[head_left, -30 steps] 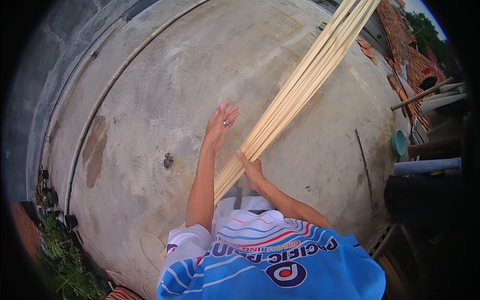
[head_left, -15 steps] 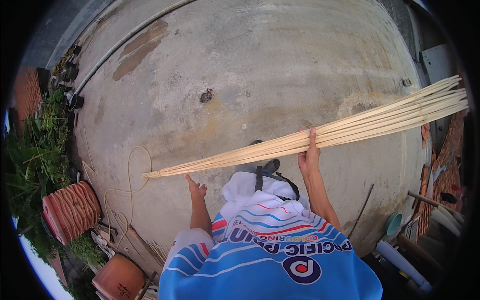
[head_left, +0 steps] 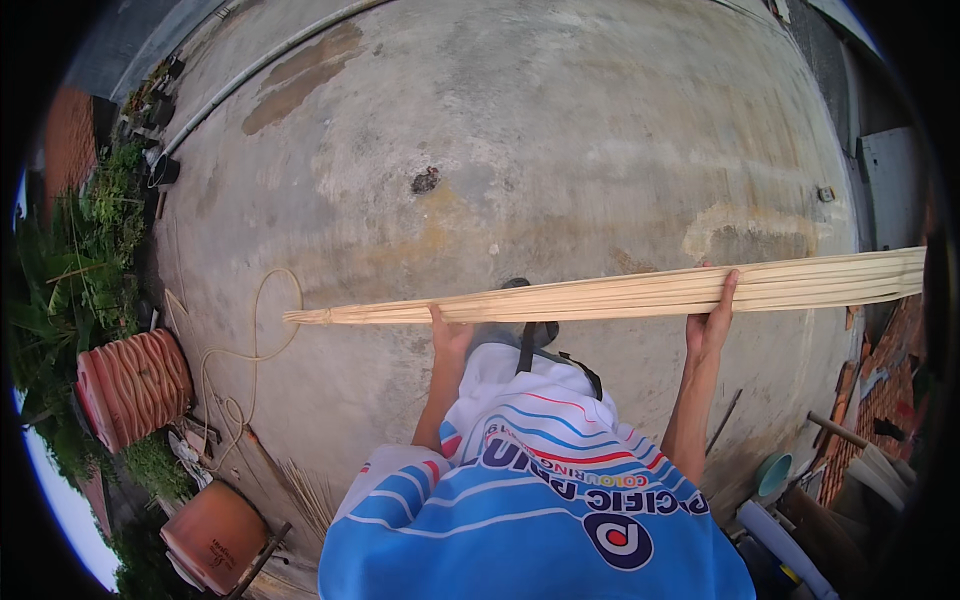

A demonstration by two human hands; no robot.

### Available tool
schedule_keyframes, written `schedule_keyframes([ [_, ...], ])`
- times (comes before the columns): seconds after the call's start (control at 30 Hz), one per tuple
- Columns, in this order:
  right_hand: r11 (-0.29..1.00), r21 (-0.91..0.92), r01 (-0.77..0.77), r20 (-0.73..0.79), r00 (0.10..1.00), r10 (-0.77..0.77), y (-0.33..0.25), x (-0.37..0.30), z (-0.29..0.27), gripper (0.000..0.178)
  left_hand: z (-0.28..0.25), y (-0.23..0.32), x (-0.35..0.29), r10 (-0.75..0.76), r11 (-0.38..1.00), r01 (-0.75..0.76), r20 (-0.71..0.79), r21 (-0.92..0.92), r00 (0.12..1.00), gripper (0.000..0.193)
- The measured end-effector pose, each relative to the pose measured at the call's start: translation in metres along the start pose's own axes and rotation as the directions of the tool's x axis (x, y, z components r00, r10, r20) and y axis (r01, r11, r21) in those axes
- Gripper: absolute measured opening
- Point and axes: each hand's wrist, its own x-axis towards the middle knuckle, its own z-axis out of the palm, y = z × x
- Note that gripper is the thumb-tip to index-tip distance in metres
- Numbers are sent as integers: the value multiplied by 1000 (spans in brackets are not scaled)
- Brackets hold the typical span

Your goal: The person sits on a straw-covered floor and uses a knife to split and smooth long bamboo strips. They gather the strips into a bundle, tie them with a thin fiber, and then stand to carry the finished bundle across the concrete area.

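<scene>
Bare concrete floor ahead; clay pots crowd the left.

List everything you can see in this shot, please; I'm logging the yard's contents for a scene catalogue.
Bundle of long thin cane strips: one, pale yellow, held level across the middle.
Concrete floor: grey, stained, fills most of the view.
Ribbed clay pot: one, red-brown, on its side at left.
Smooth clay pot: one, orange-brown, lower left.
Cord: one, pale, looped on the floor near the pots.
Plants: green, along the left edge.
Pipe: one, grey, upper left.
Bowl: one, teal, lower right.
Left hand: under the bundle.
Right hand: gripping the bundle.
</scene>
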Motion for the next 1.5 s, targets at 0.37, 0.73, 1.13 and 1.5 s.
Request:
schedule_keyframes([
  [0.37, 968, 232, -93, -35, 994, 104, 7, 73, -90, 62, 44, 34, -129, -187, 970, 232, 403, -66, 896, 90],
  [0.73, 871, 395, -294, -95, 929, 357, 108, 48, -149, 56, 35, 280, -118, 501, 827, -562, 434, 13, 748, 34],
  [1.13, 887, 455, -82, -168, 970, 176, 41, 126, -197, 65, 102, 143, -150, 343, 882, -417, 310, 220, 887, 50],
  [1.5, 771, 441, -459, 72, 874, 480, 150, 30, -96, 104, 157, -84, -153, -274, 876, 55, 401, 479, 874, 48],
])
